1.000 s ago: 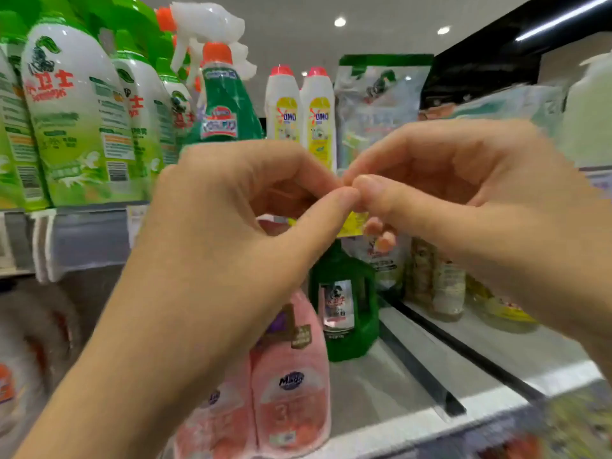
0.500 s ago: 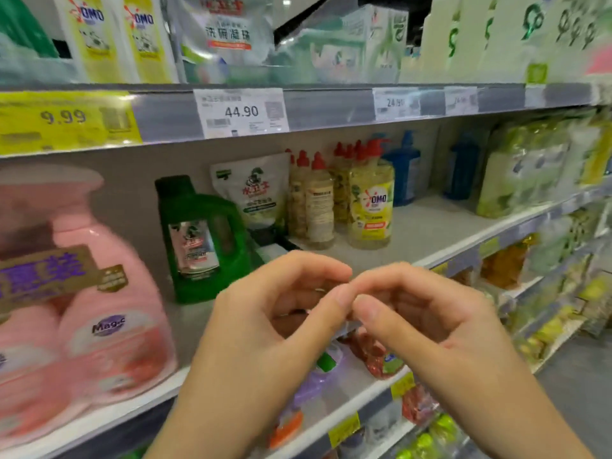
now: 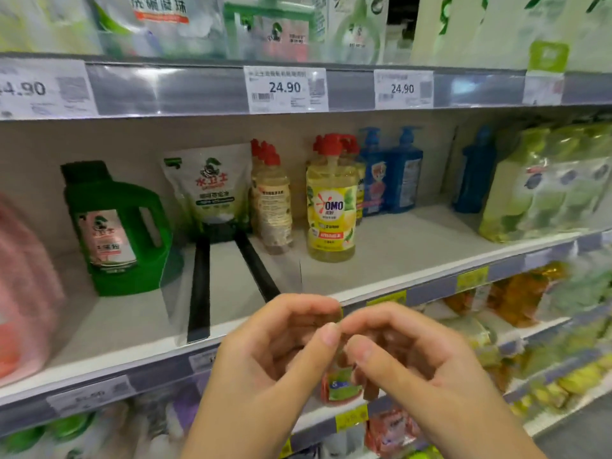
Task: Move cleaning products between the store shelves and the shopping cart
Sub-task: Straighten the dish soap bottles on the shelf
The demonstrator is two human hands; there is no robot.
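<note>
shelf [image 3: 414, 246] | OMO bottle [image 3: 331, 207]: yellow liquid | green jug [image 3: 119, 233]: opaque

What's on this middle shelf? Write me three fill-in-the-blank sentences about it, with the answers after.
The yellow OMO pump bottle has a ____ pump top.
The green plastic jug with a handle stands to the ____ of the white stand-up pouch.
The white price tag nearest above that bottle reads ____.
Missing words: red; left; 24.90
</note>
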